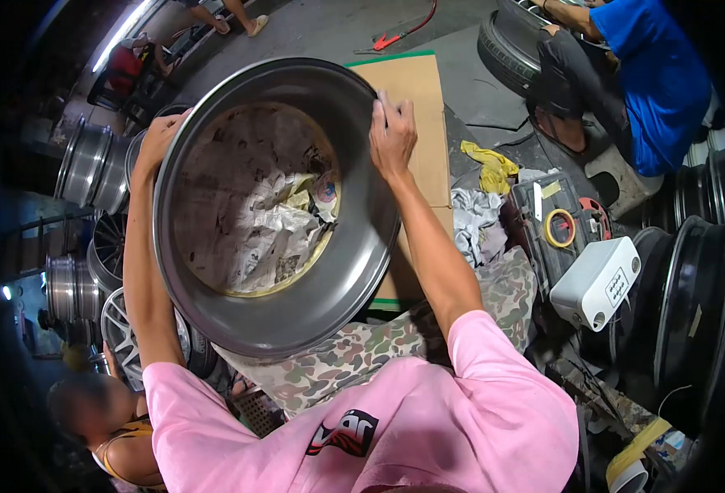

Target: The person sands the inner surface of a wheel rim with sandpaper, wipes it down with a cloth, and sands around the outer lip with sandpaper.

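Observation:
Tilted up in front of me is a dark grey wheel rim (362,214), its open barrel facing my head. Crumpled newspaper (223,189) covers the inside of the barrel, edged with yellowish masking tape (297,275). At the upper left edge, my left hand (163,138) grips the rim's lip, its fingertips partly hidden behind it. On the upper right lip my right hand (393,134) is closed, fingers bent around the edge. Beneath the rim lie a cardboard sheet (420,123) and camouflage cloth (494,292) over my lap.
To the right are a toolbox (535,222) with a tape roll (559,228) on it, a white box (597,283) and rags (487,167). A person in blue (658,82) works by a tyre (506,57). Wheel rims (91,164) stand left; another person (124,435) sits lower left.

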Demonstrator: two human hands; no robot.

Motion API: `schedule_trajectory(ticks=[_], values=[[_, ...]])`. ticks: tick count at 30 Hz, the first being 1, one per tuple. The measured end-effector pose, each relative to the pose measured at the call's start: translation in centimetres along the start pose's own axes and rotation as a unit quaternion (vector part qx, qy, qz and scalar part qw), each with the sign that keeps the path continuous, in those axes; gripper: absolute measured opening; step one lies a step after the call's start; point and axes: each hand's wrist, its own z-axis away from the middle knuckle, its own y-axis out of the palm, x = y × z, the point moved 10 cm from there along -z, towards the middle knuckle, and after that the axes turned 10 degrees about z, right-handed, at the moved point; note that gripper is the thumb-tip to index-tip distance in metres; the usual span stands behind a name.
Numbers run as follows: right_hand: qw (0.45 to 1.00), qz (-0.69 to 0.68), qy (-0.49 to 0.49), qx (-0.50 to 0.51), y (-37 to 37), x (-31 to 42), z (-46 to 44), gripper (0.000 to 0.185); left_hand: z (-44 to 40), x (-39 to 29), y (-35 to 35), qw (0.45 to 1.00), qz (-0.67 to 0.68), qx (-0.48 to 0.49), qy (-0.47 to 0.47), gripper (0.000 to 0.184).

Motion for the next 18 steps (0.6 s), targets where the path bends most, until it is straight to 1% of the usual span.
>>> schedule_trajectory(ticks=[2, 3, 4, 6, 8, 9, 10, 11, 13, 14, 16, 17, 18], values=[[1.0, -0.015, -0.009, -0.011, 0.3, 0.9, -1.0, 0.031, -0.8, 2.0, 0.1, 0.999, 0.017, 0.026, -0.011, 0.054], [1.0, -0.021, -0.015, -0.013, 0.1, 1.4, -1.4, 0.031, -1.1, 3.1, 0.2, 0.998, 0.034, 0.031, -0.032, 0.055], [0.999, -0.028, -0.026, -0.019, -0.1, 1.8, -1.8, 0.03, -0.9, 3.5, 0.2, 0.999, 0.037, 0.024, -0.02, 0.055], [0.999, -0.035, -0.023, -0.007, -0.5, 0.2, -0.6, 0.031, -0.7, 1.5, 0.2, 0.999, 0.042, 0.003, 0.011, 0.055], [0.999, -0.029, -0.012, 0.01, -0.5, -1.1, 0.7, 0.031, -0.9, 1.4, 0.0, 1.0, 0.028, 0.013, 0.008, 0.056], [1.0, -0.013, 0.003, 0.01, -0.3, -0.6, 0.2, 0.03, -1.6, 2.2, -0.2, 0.999, 0.023, 0.024, 0.003, 0.056], [1.0, -0.025, -0.01, 0.001, -0.1, 0.5, -0.6, 0.03, -1.8, 3.3, 0.1, 0.999, 0.017, 0.04, -0.003, 0.057], [0.999, -0.035, -0.023, -0.008, 0.1, 1.4, -1.8, 0.029, -1.6, 3.1, 0.2, 0.999, 0.044, 0.02, 0.007, 0.057], [0.997, -0.063, -0.038, -0.007, -0.2, 1.7, -2.3, 0.028, -1.2, 2.8, 0.6, 0.998, 0.053, 0.024, 0.004, 0.058], [0.999, -0.041, -0.03, 0.006, -0.5, 0.7, -1.8, 0.027, -1.2, 2.4, 0.4, 0.998, 0.058, 0.02, 0.007, 0.058], [0.999, 0.001, -0.02, 0.027, -1.1, -1.8, 0.7, 0.027, -1.5, 2.0, 0.2, 0.999, 0.026, 0.033, -0.002, 0.058], [0.999, 0.007, -0.014, 0.041, -1.6, -2.0, 1.3, 0.027, -1.4, 2.3, 0.2, 0.999, 0.011, 0.04, -0.009, 0.059], [0.999, 0.002, -0.025, 0.024, -1.4, -1.7, 0.6, 0.027, -1.7, 2.4, 0.0, 0.999, 0.009, 0.032, 0.001, 0.059]])
